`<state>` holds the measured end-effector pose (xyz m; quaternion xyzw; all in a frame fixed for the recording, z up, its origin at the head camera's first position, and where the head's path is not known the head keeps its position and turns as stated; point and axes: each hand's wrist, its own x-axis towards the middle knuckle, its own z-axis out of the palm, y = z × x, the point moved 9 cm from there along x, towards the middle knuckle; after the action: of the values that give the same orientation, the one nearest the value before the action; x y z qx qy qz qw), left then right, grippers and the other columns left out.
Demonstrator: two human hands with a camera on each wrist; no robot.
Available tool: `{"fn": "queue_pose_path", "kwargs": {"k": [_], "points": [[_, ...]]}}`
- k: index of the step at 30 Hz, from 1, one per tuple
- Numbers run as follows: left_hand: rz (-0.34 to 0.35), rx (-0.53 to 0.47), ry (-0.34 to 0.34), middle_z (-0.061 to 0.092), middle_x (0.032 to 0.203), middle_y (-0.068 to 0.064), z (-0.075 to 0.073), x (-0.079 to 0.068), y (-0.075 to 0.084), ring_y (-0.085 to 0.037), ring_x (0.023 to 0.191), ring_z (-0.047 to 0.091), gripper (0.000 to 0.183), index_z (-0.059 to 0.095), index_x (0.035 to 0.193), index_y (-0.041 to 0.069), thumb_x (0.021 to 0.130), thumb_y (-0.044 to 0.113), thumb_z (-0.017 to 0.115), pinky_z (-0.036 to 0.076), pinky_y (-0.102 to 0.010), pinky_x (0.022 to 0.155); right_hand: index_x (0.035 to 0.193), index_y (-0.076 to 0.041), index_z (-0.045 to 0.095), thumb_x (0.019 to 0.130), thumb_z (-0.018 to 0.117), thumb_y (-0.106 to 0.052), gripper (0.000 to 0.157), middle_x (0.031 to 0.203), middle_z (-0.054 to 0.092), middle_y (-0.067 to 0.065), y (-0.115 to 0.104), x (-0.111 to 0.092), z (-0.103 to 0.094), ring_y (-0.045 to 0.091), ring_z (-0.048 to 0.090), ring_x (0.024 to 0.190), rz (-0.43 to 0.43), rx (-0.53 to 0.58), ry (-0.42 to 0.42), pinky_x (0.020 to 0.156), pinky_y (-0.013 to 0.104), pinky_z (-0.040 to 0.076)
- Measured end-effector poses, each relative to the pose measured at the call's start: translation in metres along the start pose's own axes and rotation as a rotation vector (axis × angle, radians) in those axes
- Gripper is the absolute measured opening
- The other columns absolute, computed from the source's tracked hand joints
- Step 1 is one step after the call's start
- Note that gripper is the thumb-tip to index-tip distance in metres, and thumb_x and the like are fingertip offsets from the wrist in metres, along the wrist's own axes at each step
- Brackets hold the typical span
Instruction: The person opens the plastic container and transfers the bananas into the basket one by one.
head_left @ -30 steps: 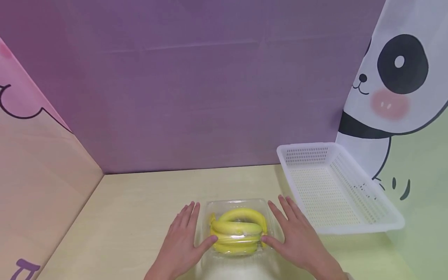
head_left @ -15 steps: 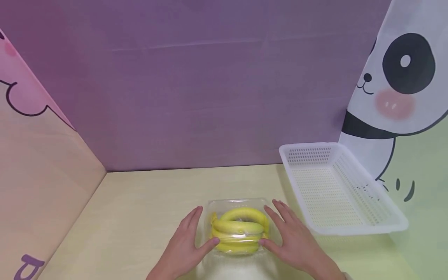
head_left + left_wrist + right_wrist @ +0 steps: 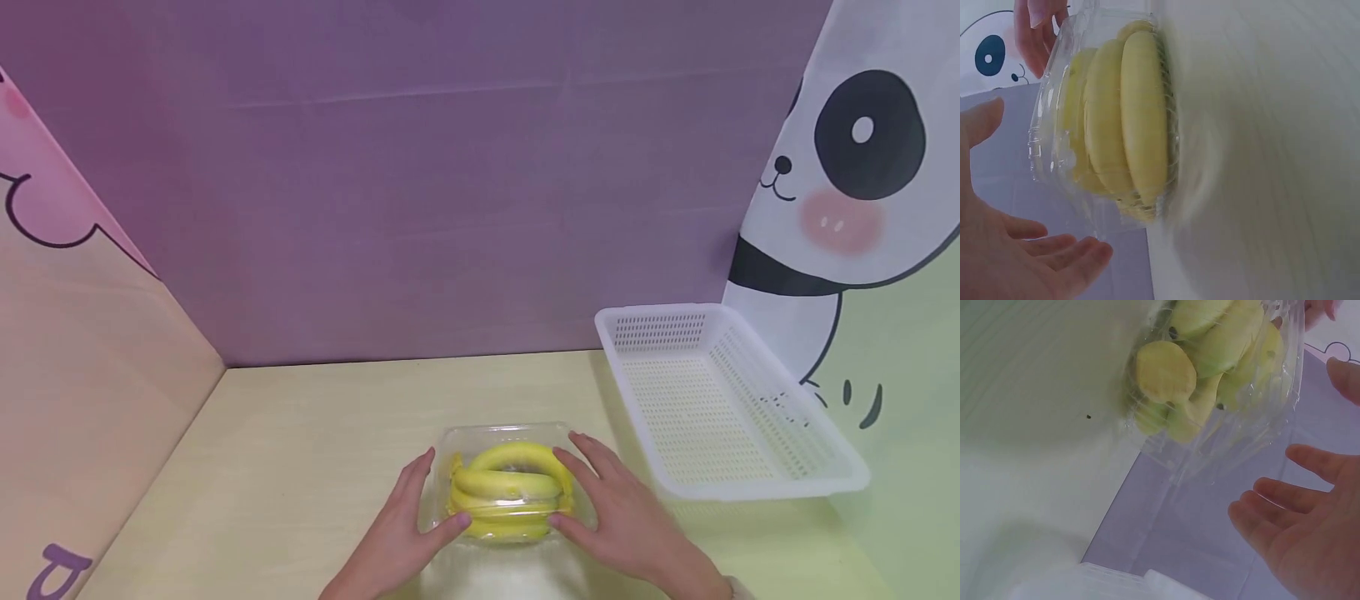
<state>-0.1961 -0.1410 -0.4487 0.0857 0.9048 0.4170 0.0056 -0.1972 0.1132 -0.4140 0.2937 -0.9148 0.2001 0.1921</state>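
A clear plastic clamshell box (image 3: 504, 429) holding several yellow bananas (image 3: 517, 485) stands on the table in front of me. My left hand (image 3: 397, 529) is at its left side, fingers loosely extended and thumb spread over the near left corner. On the opposite side, my right hand (image 3: 626, 517) has its fingertips overlapping the right rim in the head view. In the left wrist view, the left fingertips (image 3: 1102, 251) come close to the box's end. The right wrist view shows a gap between the right fingers (image 3: 1260, 487) and the plastic.
A white perforated plastic basket (image 3: 690, 408) with nothing in it sits at the back right of the pale table (image 3: 300, 458). A purple wall panel (image 3: 420, 208) closes off the back, and a panda-printed panel (image 3: 795, 333) stands on the right.
My right hand has moved left, its fingertips now over the box's right rim. The left fingers have bent a little and drawn together. The box stays in place.
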Motion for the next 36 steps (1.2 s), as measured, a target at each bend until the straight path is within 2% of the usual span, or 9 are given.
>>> {"fn": "queue_pose_path", "kwargs": {"k": [4,10,17,24,28,36], "points": [[-0.029,-0.017,-0.019,0.034,0.160,-0.013,0.004,0.001,-0.002,-0.041,0.138,0.045,0.097,0.027,0.159,0.005,0.089,0.056,0.072,0.042,-0.063,0.105,0.145,-0.013,0.054,0.089,0.073,-0.054,0.072,0.153,0.046,0.011,-0.002,0.000,0.003,0.029,0.048,0.136,-0.011,0.005,0.006,0.096,0.049,0.053],[-0.082,-0.048,-0.049,0.035,0.159,-0.014,0.011,0.001,-0.010,-0.037,0.127,0.055,0.104,0.023,0.160,0.002,0.088,0.058,0.072,0.049,-0.056,0.099,0.143,-0.012,0.056,0.090,0.073,-0.053,0.069,0.151,0.047,0.011,-0.006,0.000,0.006,0.030,0.048,0.135,-0.044,-0.007,0.035,0.093,0.047,0.055],[-0.100,-0.184,-0.071,0.026,0.161,-0.021,0.020,0.003,-0.017,-0.042,0.134,0.048,0.108,0.014,0.160,-0.001,0.088,0.050,0.076,0.049,-0.056,0.102,0.141,-0.011,0.058,0.089,0.072,-0.055,0.070,0.148,0.051,0.015,-0.007,-0.004,0.009,0.032,0.049,0.134,-0.068,-0.038,0.046,0.094,0.046,0.055],[-0.156,-0.271,-0.084,0.035,0.154,-0.030,0.025,0.001,-0.024,-0.052,0.131,0.047,0.108,0.013,0.160,-0.003,0.087,0.042,0.080,0.047,-0.060,0.102,0.140,-0.011,0.058,0.086,0.071,-0.060,0.074,0.147,0.051,0.016,-0.009,-0.005,0.014,0.034,0.049,0.134,-0.103,-0.053,0.038,0.094,0.046,0.056],[-0.169,-0.322,-0.101,0.033,0.155,-0.030,0.027,0.002,-0.027,-0.053,0.133,0.045,0.109,0.011,0.159,-0.004,0.087,0.037,0.082,0.044,-0.061,0.105,0.140,-0.012,0.057,0.085,0.073,-0.060,0.075,0.147,0.051,0.017,-0.011,-0.004,0.015,0.034,0.049,0.134,-0.112,-0.061,0.032,0.093,0.046,0.056],[-0.173,-0.362,-0.122,0.027,0.160,-0.026,0.031,0.004,-0.030,-0.052,0.138,0.039,0.115,0.010,0.160,-0.002,0.082,0.033,0.086,0.039,-0.064,0.108,0.140,-0.012,0.057,0.084,0.076,-0.056,0.073,0.146,0.052,0.017,-0.015,-0.004,0.017,0.035,0.050,0.133,-0.141,-0.076,0.030,0.092,0.046,0.056]]}}
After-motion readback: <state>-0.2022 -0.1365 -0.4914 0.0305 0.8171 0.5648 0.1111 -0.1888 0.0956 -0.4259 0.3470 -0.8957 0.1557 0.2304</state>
